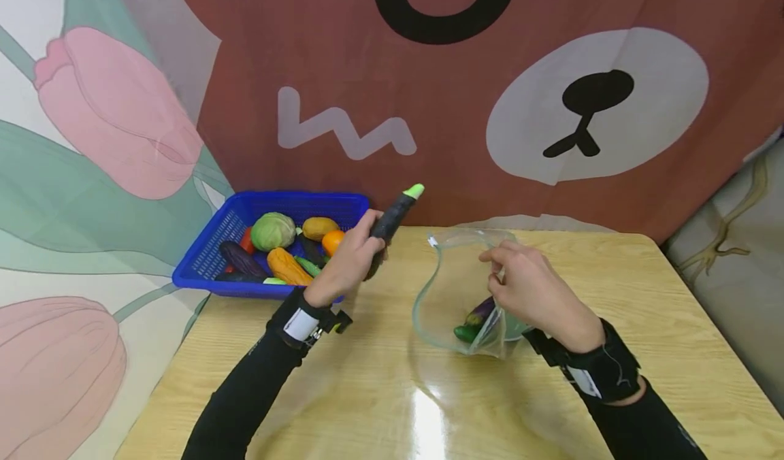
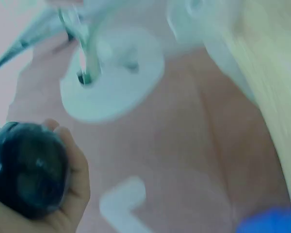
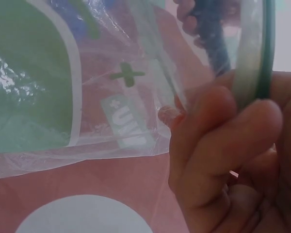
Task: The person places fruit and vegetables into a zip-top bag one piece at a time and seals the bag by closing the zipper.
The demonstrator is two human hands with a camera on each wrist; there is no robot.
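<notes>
My left hand (image 1: pixel 352 256) grips a long, near-black eggplant (image 1: pixel 393 223) with a pale green tip, raised above the table and tilted up to the right. In the left wrist view the eggplant's rounded, glossy dark end (image 2: pixel 31 167) shows, with fingers curled round it. My right hand (image 1: pixel 542 293) pinches the rim of a clear zip bag (image 1: pixel 450 269), holding it up with its mouth spread. Thumb and fingertips close on the bag's edge in the right wrist view. Inside the bag lie a purple eggplant (image 1: pixel 480 311) and a green vegetable (image 1: pixel 466 333), partly hidden.
A blue plastic basket (image 1: pixel 199 266) stands at the back left. It holds a cabbage (image 1: pixel 273 231), an orange-yellow gourd-like vegetable (image 1: pixel 288 267), a dark eggplant (image 1: pixel 241 258) and several others. The wooden table (image 1: pixel 361 385) meets a hanging printed cloth (image 1: pixel 447 106) at the back.
</notes>
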